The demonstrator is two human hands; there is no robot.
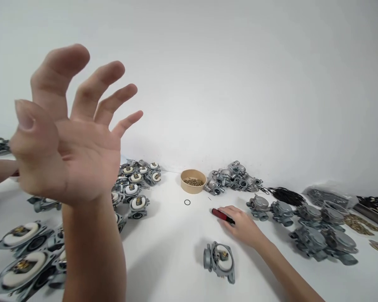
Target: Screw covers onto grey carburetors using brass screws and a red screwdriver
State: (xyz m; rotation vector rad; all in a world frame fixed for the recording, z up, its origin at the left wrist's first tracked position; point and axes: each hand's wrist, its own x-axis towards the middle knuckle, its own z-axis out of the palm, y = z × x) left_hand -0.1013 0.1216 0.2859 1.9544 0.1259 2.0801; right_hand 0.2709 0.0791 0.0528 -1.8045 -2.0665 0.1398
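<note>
My left hand (82,155) is raised close to the camera, palm showing, fingers spread and curved, with nothing in it. On the white table, my right hand (239,224) has its fingers round a red-and-black handled tool, apparently a screwdriver (219,214), lying low against the surface; its far end is hidden by the hand. Nearer to me lies a single carburetor (222,261), its float bowl off and a white float and brass parts facing up. A black O-ring (187,202) rests on the table ahead, with a thin pin (209,199) to its right.
A round tub (193,172) of small brass parts stands near the wall. Carburetors with white floats (138,203) cover the left side. Other carburetors (236,176) are piled at the back and grouped right (308,241). Black rings (286,196) lie behind. Another person's arm (1,168) shows far left.
</note>
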